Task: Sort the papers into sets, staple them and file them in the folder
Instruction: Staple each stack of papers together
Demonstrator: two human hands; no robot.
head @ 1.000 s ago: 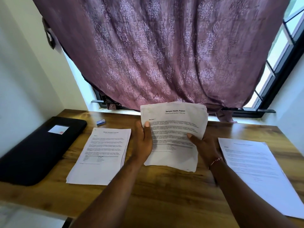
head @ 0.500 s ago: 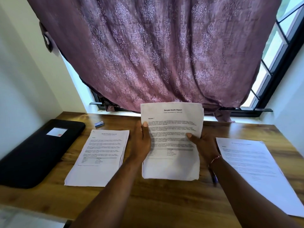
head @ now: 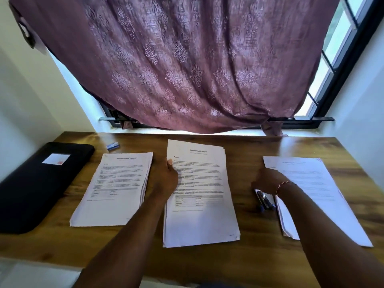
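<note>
Three paper stacks lie on the wooden table [head: 207, 265]. The middle stack [head: 200, 217], headed as a health report, lies flat. My left hand [head: 166, 179] grips its left edge, thumb on top. A second stack [head: 116, 190] lies to its left and a third stack [head: 311, 194] to its right. A dark stapler [head: 264, 201] rests between the middle and right stacks. My right hand [head: 268, 180] is curled down over the stapler's far end, its fingers hidden. The black folder [head: 39, 183] lies shut at the far left.
A small blue object [head: 112, 145] sits at the back of the table beyond the left stack. A purple curtain [head: 187, 69] hangs over the window behind the table. White walls close in on the left and right.
The middle stack, held upright in both hands before, now lies flat on the table. My right hand has let go of it and moved right onto the stapler.
</note>
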